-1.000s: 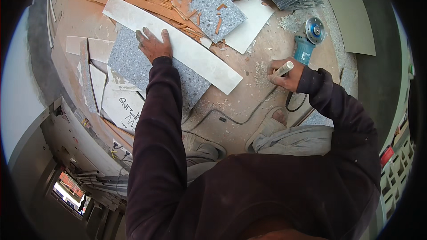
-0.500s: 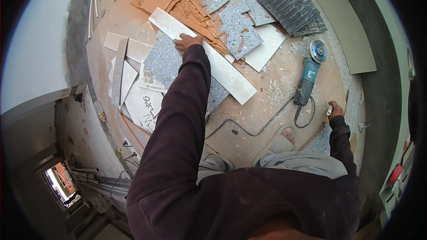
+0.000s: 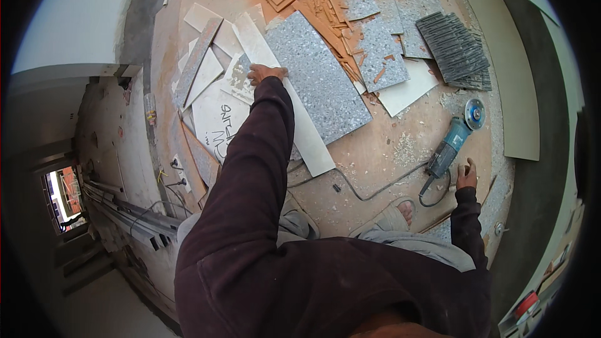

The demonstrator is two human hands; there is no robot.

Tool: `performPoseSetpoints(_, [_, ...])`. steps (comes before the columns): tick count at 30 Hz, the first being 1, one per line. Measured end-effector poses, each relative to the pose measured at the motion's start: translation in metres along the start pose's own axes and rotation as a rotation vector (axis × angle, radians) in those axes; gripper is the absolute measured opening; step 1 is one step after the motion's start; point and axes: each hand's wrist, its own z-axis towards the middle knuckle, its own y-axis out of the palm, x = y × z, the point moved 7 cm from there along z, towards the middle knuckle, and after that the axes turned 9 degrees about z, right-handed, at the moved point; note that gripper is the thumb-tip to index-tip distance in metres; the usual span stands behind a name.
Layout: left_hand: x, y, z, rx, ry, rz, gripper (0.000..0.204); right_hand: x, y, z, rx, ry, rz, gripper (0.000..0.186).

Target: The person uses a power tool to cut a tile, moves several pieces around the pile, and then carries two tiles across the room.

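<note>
My left hand (image 3: 266, 74) reaches far forward and rests on a long white tile strip (image 3: 310, 144), fingers curled over it near its upper part. A large grey speckled tile (image 3: 322, 84) lies right beside the strip. My right hand (image 3: 466, 175) rests low on the dusty floor, fingers apart, just behind the tail of a blue angle grinder (image 3: 449, 147). It is not holding the grinder. The grinder's disc (image 3: 474, 114) points away from me and its black cord (image 3: 375, 191) runs left across the floor.
Broken orange and grey tile pieces (image 3: 369, 44) litter the floor ahead. A stack of dark ridged tiles (image 3: 454, 47) sits at the right, with a beige board (image 3: 510, 81) beyond. White tile offcuts (image 3: 216, 119) lie left. My sandalled foot (image 3: 397, 214) is near the cord.
My right hand let go of the grinder's handle and moved to the floor beside it. My left hand shifted from the grey tile onto the white strip as my view rose.
</note>
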Motion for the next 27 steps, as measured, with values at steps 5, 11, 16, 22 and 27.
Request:
performPoseSetpoints(5, [-0.061, -0.012, 0.033, -0.023, -0.091, 0.023, 0.087, 0.003, 0.042, 0.002, -0.127, 0.143, 0.500, 0.063])
performPoseSetpoints(11, [-0.142, -0.058, 0.093, 0.117, -0.112, 0.104, 0.072, -0.044, 0.035, 0.020, 0.000, 0.259, 0.343, 0.086])
performPoseSetpoints(16, [-0.159, -0.058, 0.112, 0.135, -0.127, 0.151, 0.075, -0.036, 0.039, 0.040, 0.111, 0.386, 0.196, 0.076])
performPoseSetpoints(22, [-0.146, -0.045, 0.114, 0.242, -0.048, 0.193, 0.073, -0.047, 0.012, 0.033, 0.200, 0.352, 0.201, 0.065])
performPoseSetpoints(27, [-0.022, -0.014, -0.038, 0.251, 0.894, -0.222, 0.062, -0.168, 0.007, 0.032, -0.284, 0.084, 0.793, 0.053])
